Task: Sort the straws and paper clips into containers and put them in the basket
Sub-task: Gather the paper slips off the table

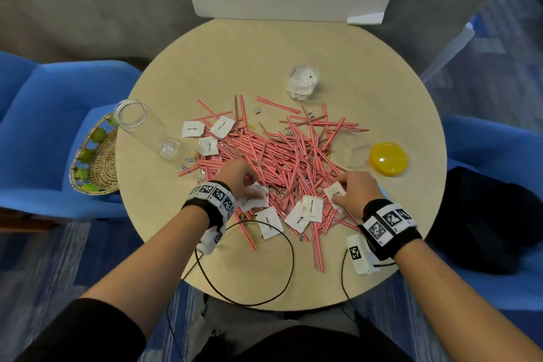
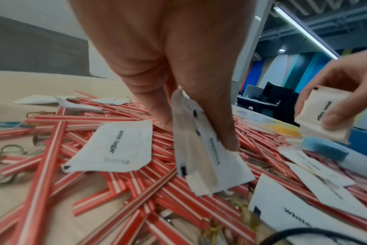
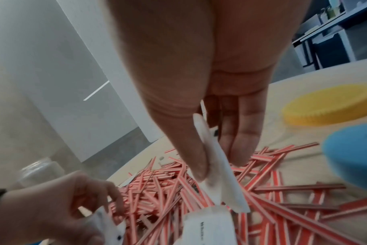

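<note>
A: What are the hands doing?

B: The left hand [image 1: 241, 182] pinches white paper packets [image 2: 201, 149] between thumb and fingertips, just above the straws [image 1: 279, 161]. The right hand [image 1: 354, 189] pinches another white packet [image 3: 218, 174] the same way, thumb against the fingers.

A: And going left to right?

B: Far to the left of the left hand, off the table [image 1: 293, 47] edge, the woven basket [image 1: 97, 156] sits on a blue chair [image 1: 44, 114]. Beyond that hand and to its left a clear jar [image 1: 147, 126] lies on its side, with paper clips [image 1: 188, 163] scattered near its base. The red-and-white straws are heaped between and beyond both hands, with loose packets [image 1: 296, 214] lying on them between the wrists.

A: Further right?

B: Past the right hand stands a clear shallow container [image 1: 351, 150], and touching its right side a yellow lid [image 1: 388, 159]. Far beyond, a clear cup [image 1: 302, 82] holds packets.
</note>
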Demonstrator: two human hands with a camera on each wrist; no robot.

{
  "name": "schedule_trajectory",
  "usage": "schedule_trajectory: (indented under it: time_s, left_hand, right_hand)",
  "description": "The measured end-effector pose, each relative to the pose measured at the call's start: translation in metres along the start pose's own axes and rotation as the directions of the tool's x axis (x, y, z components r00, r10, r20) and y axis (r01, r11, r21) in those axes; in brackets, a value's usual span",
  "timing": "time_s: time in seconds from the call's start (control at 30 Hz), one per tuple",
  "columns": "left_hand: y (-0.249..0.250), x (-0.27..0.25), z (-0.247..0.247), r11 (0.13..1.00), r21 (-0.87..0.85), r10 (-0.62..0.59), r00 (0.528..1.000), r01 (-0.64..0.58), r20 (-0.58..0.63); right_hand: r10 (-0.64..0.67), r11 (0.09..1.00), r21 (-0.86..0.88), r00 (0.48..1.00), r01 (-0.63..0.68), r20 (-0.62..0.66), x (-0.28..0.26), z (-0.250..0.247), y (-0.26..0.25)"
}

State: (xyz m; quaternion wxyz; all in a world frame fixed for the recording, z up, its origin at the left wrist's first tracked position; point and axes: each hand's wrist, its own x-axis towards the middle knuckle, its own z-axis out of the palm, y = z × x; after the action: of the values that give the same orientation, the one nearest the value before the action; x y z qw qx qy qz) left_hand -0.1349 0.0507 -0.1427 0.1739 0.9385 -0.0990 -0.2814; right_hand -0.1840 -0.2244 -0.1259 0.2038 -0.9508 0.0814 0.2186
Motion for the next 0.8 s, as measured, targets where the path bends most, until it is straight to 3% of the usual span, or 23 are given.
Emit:
schedule_trajectory:
  time_s: [0.13, 0.33, 0.57, 0.8]
  left_hand:
    - [-0.006, 0.003, 0.003, 0.997, 0.057, 0.057, 0.998, -0.057, -0.006]
    - [-0.003, 0.002, 0.004, 0.984, 0.138, 0.111, 0.994, -0.11, 0.003]
    - [-0.01, 0.002, 0.004, 0.975, 0.138, 0.171, 0.985, -0.174, 0.029]
    - [-0.016, 0.007, -0.003, 0.976, 0.079, 0.203, 0.979, -0.204, 0.019]
  right_hand:
    - [-0.123, 0.99, 0.076, 0.992, 0.121, 0.031, -0.002, 0.01, -0.014]
    - [-0.199, 0.964, -0.133, 0.959, 0.228, 0.202, 0.0, 0.033, -0.03]
    - [-0.148, 0.98, -0.113, 0.977, 0.166, 0.154, 0.002, 0.033, -0.026]
    - [-0.064, 0.975, -0.199, 0.978, 0.104, 0.2, 0.006, 0.036, -0.029]
